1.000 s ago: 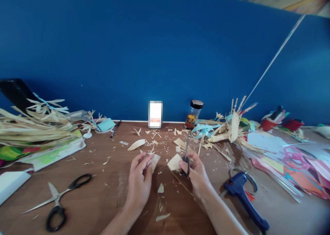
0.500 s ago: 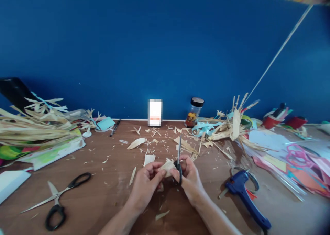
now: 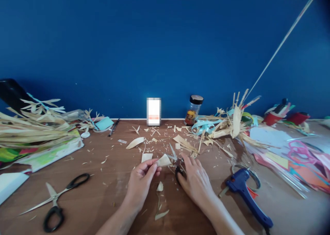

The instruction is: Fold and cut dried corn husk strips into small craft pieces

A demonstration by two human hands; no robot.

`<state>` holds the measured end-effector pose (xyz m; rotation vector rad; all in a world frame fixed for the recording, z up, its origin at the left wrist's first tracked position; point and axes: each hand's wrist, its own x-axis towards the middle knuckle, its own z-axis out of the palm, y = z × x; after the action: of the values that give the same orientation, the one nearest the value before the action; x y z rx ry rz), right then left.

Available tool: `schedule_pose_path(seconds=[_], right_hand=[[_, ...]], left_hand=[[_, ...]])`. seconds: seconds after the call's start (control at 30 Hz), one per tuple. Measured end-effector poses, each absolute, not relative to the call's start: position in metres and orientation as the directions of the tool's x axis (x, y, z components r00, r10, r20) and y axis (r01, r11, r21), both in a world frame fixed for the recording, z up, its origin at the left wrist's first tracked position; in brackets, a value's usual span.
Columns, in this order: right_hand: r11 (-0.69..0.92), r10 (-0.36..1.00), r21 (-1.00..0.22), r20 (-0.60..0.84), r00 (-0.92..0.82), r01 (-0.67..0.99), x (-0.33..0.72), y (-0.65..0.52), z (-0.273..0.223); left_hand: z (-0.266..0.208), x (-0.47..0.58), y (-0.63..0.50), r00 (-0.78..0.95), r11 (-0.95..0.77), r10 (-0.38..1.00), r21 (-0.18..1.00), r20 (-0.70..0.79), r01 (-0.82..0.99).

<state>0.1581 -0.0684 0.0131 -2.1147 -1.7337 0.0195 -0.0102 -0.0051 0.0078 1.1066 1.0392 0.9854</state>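
Observation:
My left hand pinches a pale piece of dried husk between thumb and fingertips. My right hand is palm down by a pair of black-handled scissors, its thumb at a handle loop. The blades are parted and point away from me, low over the table; the fingers partly hide the grip. Between my wrists lies a small husk bud on a thin stem with a leaf-shaped piece at its lower end. Another cut husk piece lies just beyond my left hand.
Black-handled scissors lie open at left, below a husk bundle. A blue glue gun rests at right, near pink scissors and coloured sheets. A jar stands by the blue wall. Husk scraps litter the brown table.
My right hand has turned palm down and moved away from the husk piece, lowering the scissors, whose blades now show parted. My left hand alone holds the piece. The stemmed bud is uncovered.

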Motion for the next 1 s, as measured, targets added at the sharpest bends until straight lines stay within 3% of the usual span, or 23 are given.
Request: schedule_pose_path(seconds=[0.17,0.5,0.67,0.8,0.9,1.0], right_hand=[[-0.222,0.924,-0.294,0.240,0.297,0.930,0.160,-0.067,0.016],[-0.114,0.980,-0.243,0.132,0.150,0.963,0.167,-0.069,0.012],[-0.079,0.991,-0.231,0.090,0.102,0.970,0.164,-0.072,0.014],[-0.084,0.978,-0.245,0.168,0.127,0.966,0.162,-0.070,0.016],[-0.080,0.927,-0.369,0.313,0.205,0.926,0.161,-0.067,0.020],[0.029,0.942,-0.698,0.259,0.215,0.715,0.159,-0.067,0.023]], left_hand=[[0.010,-0.011,-0.004,0.202,0.034,0.979,0.999,-0.029,-0.023],[0.002,-0.012,-0.007,0.201,-0.324,0.935,0.933,0.291,0.158],[0.003,-0.011,-0.007,0.197,-0.315,0.938,0.940,0.286,0.134],[0.006,-0.011,-0.008,0.178,-0.318,0.940,0.934,0.290,0.160],[0.007,-0.012,-0.010,0.179,-0.356,0.929,0.912,0.323,0.201],[0.007,-0.013,-0.013,0.214,-0.426,0.900,0.873,0.380,0.240]])
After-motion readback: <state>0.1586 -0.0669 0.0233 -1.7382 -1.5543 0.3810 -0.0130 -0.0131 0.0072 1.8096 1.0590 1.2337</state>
